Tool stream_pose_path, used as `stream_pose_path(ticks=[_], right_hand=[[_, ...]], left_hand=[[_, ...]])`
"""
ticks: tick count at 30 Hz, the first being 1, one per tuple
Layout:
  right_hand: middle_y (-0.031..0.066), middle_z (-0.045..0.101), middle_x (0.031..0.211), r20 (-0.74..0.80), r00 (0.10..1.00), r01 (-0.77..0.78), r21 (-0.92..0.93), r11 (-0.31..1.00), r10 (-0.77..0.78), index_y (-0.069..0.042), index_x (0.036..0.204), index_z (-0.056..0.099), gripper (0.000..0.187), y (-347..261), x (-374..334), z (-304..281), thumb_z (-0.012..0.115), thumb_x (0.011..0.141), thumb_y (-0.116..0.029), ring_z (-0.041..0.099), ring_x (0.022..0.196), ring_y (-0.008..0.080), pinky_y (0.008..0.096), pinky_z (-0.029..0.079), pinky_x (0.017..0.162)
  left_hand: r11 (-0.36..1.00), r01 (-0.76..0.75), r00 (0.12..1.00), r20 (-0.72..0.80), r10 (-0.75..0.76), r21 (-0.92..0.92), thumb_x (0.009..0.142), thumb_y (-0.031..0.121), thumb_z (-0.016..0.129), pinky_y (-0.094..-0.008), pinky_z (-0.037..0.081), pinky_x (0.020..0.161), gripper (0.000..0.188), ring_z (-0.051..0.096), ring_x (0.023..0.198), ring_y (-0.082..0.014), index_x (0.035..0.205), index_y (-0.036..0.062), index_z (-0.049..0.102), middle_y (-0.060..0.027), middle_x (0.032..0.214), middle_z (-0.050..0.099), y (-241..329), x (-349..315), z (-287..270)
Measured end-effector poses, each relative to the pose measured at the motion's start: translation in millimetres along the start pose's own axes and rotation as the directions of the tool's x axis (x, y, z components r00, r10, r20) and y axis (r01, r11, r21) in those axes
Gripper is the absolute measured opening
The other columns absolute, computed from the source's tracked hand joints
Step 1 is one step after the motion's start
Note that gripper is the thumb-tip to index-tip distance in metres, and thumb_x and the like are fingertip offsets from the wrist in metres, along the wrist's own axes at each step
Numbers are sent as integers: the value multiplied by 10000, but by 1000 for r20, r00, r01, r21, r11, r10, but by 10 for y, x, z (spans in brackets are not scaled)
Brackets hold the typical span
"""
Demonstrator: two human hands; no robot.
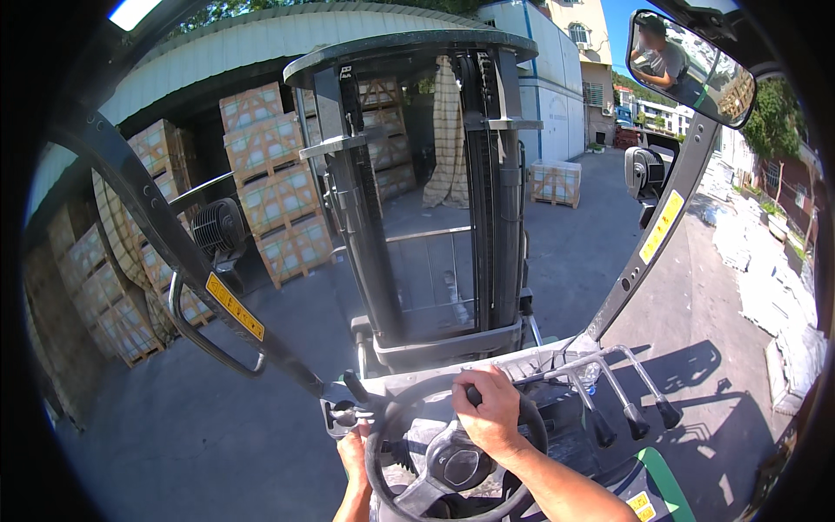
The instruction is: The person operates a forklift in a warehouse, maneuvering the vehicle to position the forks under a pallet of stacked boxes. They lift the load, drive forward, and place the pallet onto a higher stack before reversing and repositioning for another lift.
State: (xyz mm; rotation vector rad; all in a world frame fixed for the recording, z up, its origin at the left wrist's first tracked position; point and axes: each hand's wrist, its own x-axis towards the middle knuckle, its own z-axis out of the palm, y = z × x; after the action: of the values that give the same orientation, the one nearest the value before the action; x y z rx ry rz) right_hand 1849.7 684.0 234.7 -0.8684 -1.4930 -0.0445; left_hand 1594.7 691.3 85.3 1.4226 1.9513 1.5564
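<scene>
The black steering wheel (370,461) of a forklift is in front of me, low in the view. My right hand (489,411) is closed around the dark spinner knob (473,395) at the wheel's upper right. Left of the wheel, my left hand (354,454) reaches up under a dark bracket (341,418) with a short black lever (355,385). Its fingers look closed, but what they grip is hidden. Three control levers with black knobs (637,424) stand to the right, untouched. Ahead rises the black mast (365,200), with a metal load guard (435,270) beyond it.
Stacked wooden crates (277,187) stand at the left under a shed roof. One crate (555,183) sits on the paved ground ahead right. White sacks (765,296) line the right side. Cab pillars (657,217), work lamps (644,172) and a mirror (691,65) frame the view.
</scene>
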Motion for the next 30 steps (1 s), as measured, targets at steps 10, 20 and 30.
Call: stream_pose_path(ticks=[10, 20, 30], right_hand=[[81, 698, 886, -1, 1000, 19, 48, 999, -19, -60, 900, 694, 101, 328, 78, -206, 731, 817, -16, 670, 804, 289, 392, 544, 721], [57, 649, 827, -33, 993, 116, 61, 991, -114, -81, 892, 681, 145, 677, 237, -256, 742, 776, -18, 658, 768, 266, 386, 536, 705], [105, 686, 889, 77, 997, 24, 105, 994, -32, -42, 918, 672, 137, 1090, 360, -686, 740, 811, 10, 683, 822, 302, 383, 555, 734]], left_hand=[[999, -42, 995, -87, 43, 16, 950, 144, 663, -323, 438, 504, 243, 579, 565, -109, 775, -22, 693, -42, 626, 641, 152, -169, 248], [1000, -24, 994, -107, 24, 8, 943, 120, 608, -304, 379, 533, 220, 507, 607, -85, 783, -16, 672, 12, 654, 601, 477, -252, 477], [982, 74, 990, -107, -93, -174, 1039, 311, 642, -275, 318, 517, 383, 440, 604, -45, 811, 13, 714, 70, 667, 575, 663, -555, 961]])
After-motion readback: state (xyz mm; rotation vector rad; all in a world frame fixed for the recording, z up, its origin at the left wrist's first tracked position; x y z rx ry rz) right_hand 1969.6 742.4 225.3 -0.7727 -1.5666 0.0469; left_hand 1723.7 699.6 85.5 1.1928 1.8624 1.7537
